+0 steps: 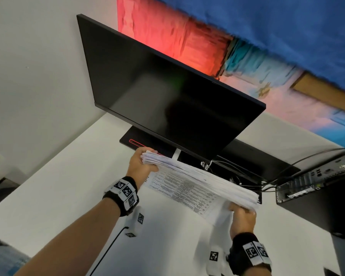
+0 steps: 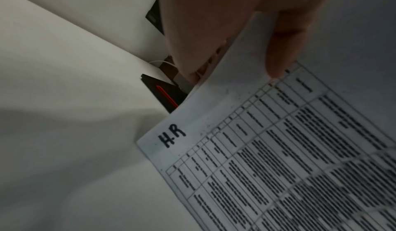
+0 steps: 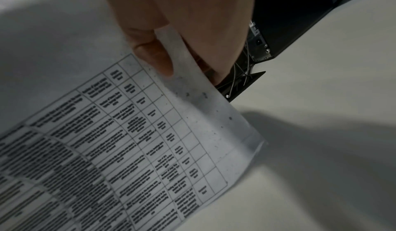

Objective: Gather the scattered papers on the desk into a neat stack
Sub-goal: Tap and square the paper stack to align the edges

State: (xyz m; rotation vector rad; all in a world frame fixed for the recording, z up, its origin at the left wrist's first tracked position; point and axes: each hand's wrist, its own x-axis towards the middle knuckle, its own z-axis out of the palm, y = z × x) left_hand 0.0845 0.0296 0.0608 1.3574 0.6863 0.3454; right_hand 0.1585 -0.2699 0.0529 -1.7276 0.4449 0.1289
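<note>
Left hand [image 1: 138, 163] grips one short end of the thick stack of white printed paper sheets [image 1: 199, 179], right hand [image 1: 241, 218] grips the other, thumbs on the table-printed near face. Stack is held on edge above the white desk [image 1: 58, 186], long axis running hand to hand, directly ahead, both hands equally near. Probably squaring edges next. Black flat monitor [image 1: 167, 92] just behind; tangled black cables [image 1: 247, 176] and black desktop computer case [image 1: 317, 196] close on the right could snag.

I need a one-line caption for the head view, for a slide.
Left hand and right hand hold a stack of papers by its ends above a white desk, before a dark monitor.
</note>
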